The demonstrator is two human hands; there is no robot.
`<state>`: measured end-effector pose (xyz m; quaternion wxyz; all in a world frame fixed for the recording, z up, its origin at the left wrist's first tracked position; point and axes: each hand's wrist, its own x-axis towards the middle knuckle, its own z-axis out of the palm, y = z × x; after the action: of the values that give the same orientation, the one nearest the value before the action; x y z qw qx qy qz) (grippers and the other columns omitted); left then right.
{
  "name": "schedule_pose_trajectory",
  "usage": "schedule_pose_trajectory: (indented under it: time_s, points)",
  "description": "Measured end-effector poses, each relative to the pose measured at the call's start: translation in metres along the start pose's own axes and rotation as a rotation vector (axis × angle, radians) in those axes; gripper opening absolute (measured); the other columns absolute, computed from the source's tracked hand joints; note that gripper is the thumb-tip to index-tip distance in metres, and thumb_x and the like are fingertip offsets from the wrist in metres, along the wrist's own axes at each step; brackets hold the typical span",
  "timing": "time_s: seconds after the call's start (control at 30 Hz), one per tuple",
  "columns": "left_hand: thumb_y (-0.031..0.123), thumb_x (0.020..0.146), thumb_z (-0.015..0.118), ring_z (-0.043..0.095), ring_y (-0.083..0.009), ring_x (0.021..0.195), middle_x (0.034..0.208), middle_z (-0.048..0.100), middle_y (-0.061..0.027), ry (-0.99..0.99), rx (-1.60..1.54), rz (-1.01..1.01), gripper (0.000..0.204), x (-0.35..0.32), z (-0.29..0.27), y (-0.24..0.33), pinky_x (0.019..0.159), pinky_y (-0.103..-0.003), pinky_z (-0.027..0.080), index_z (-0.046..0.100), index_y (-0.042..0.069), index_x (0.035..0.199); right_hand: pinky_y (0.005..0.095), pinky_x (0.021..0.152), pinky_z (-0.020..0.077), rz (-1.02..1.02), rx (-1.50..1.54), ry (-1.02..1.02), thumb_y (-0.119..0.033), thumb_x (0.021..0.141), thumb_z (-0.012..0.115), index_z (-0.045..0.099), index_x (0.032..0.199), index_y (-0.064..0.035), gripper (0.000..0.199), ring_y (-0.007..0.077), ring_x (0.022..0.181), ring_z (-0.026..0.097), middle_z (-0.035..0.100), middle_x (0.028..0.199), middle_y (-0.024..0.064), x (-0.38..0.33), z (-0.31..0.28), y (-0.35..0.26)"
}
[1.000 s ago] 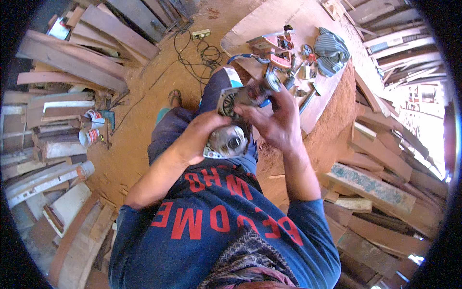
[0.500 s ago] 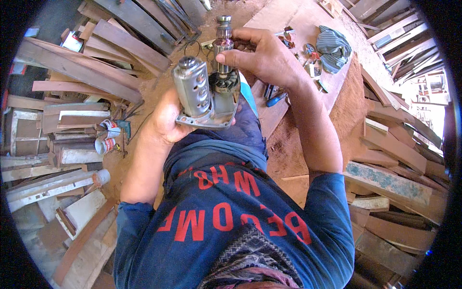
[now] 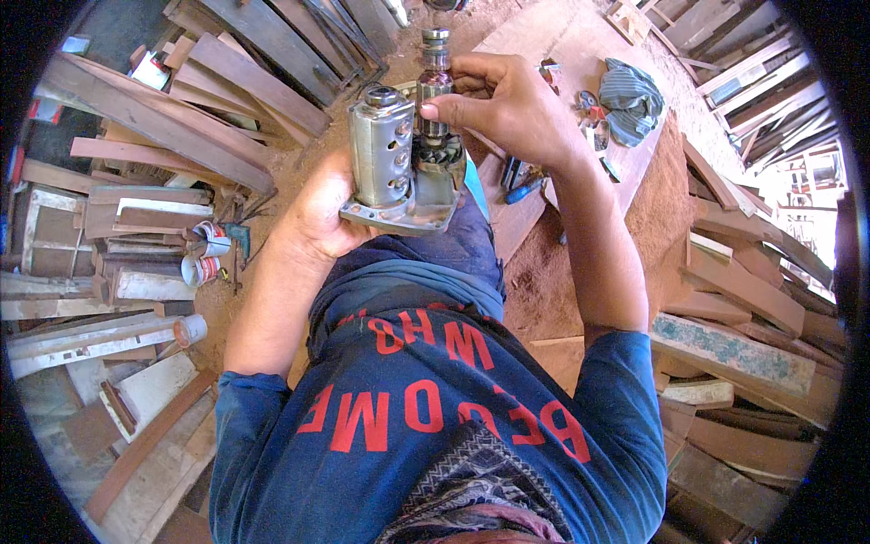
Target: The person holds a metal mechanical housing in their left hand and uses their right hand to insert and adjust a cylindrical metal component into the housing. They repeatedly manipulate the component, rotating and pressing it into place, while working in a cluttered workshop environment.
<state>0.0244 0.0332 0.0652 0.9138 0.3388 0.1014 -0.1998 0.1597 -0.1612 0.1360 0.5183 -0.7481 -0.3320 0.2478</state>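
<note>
My left hand point(image 3: 328, 201) grips a silver metal power-tool gear housing point(image 3: 380, 159) from its left side and below. The housing has a tall rounded cylinder with several holes in its side and a flat flange at its base. Beside that cylinder a motor armature point(image 3: 436, 102) stands upright, its black fan point(image 3: 440, 154) low down against the housing. My right hand point(image 3: 512, 107) closes on the armature's middle, the thumb in front and the fingers behind. Its lower end, where it meets the housing, is partly hidden.
A board point(image 3: 625, 172) on the sawdust-covered floor carries a striped cloth point(image 3: 632, 102), a blue-handled tool point(image 3: 523, 192) and small loose parts. Stacked planks point(image 3: 163, 118) line the left, near two paint cans point(image 3: 201, 269) and a green power tool point(image 3: 238, 238). More timber point(image 3: 743, 354) lies right.
Both hands, with the housing and armature, have shifted slightly right in the picture. The housing has turned a little. The grip of each hand looks the same.
</note>
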Motion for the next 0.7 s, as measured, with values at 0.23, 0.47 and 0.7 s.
schedule_pose_trajectory:
  time_s: [0.23, 0.47, 0.7]
  points:
    - [0.059, 0.103, 0.051, 0.07, -0.0516, 0.11, 0.139, 0.063, -0.0254, -0.01, -0.024, 0.075, 0.071, -0.007, -0.002, -0.003, 0.084, -0.063, 0.064, 0.049, 0.006, 0.152, 0.0288, 0.073, 0.0545, -0.041, -0.013, 0.088, -0.02, 0.09, 0.084, 0.075, 0.114, 0.002, 0.034, 0.0081, 0.083, 0.066, 0.077, 0.092, 0.0062, -0.009, 0.008, -0.002]
    - [0.042, 0.11, 0.047, 0.072, -0.0269, 0.117, 0.134, 0.069, -0.016, -0.12, -0.09, 0.123, 0.052, -0.012, 0.001, -0.005, 0.101, -0.046, 0.06, 0.058, 0.003, 0.143, 0.0251, 0.077, 0.0542, -0.006, 0.005, 0.093, -0.012, 0.089, 0.086, 0.073, 0.119, 0.0035, 0.037, 0.0054, 0.087, 0.063, 0.074, 0.096, 0.003, -0.018, 0.015, -0.001]
    - [0.042, 0.109, 0.052, 0.071, -0.024, 0.117, 0.135, 0.069, -0.014, -0.042, 0.046, 0.026, 0.05, 0.001, -0.033, -0.045, 0.103, -0.045, 0.059, 0.058, 0.006, 0.143, 0.0321, 0.081, 0.0572, -0.24, -0.137, 0.241, -0.019, 0.087, 0.087, 0.071, 0.12, 0.0013, 0.042, 0.0167, 0.093, 0.069, 0.075, 0.103, 0.0126, -0.045, 0.027, 0.038]
